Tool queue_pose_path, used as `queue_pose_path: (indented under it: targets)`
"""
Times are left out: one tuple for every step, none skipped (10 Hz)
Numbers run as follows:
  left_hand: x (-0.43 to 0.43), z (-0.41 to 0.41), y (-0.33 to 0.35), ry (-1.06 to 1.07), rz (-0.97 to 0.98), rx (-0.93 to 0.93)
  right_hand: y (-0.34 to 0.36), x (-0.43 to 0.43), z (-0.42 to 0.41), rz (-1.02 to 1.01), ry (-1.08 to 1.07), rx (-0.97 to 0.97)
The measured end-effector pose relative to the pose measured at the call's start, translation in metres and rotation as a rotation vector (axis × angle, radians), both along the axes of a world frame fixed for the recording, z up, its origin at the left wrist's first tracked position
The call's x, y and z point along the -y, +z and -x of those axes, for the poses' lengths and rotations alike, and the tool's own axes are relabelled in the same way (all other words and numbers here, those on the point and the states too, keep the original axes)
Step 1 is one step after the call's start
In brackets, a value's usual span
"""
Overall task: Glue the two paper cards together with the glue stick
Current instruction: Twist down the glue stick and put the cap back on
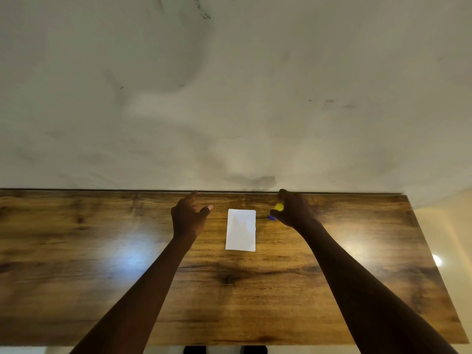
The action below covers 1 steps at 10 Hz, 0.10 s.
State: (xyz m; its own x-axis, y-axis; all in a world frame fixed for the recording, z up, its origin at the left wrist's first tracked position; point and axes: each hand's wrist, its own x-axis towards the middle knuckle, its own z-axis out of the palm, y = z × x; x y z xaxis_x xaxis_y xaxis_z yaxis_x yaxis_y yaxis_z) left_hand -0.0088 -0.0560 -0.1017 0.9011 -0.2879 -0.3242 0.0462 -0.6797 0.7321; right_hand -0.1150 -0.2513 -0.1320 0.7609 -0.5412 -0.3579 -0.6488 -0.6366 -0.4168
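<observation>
A white paper card (240, 230) lies flat on the wooden table (102, 264), near the far edge; only one white rectangle shows, so I cannot tell whether a second card lies under it. My right hand (293, 210) is just right of the card, fingers curled round a glue stick (278, 207) with a yellow body and a blue end. My left hand (189, 213) hovers left of the card with fingers and thumb spread, holding nothing.
The table's far edge meets a pale, smudged wall (229, 98) right behind both hands. The table's right edge (434, 264) drops off to a light floor. Two dark shapes (224, 350) show below the near edge.
</observation>
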Motion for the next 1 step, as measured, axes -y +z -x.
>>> queue_pose_path:
  targets:
    - [-0.0021,-0.0055,0.0037,-0.019,-0.032,0.049,0.0061,0.001,-0.0025,0.044,-0.012,0.027]
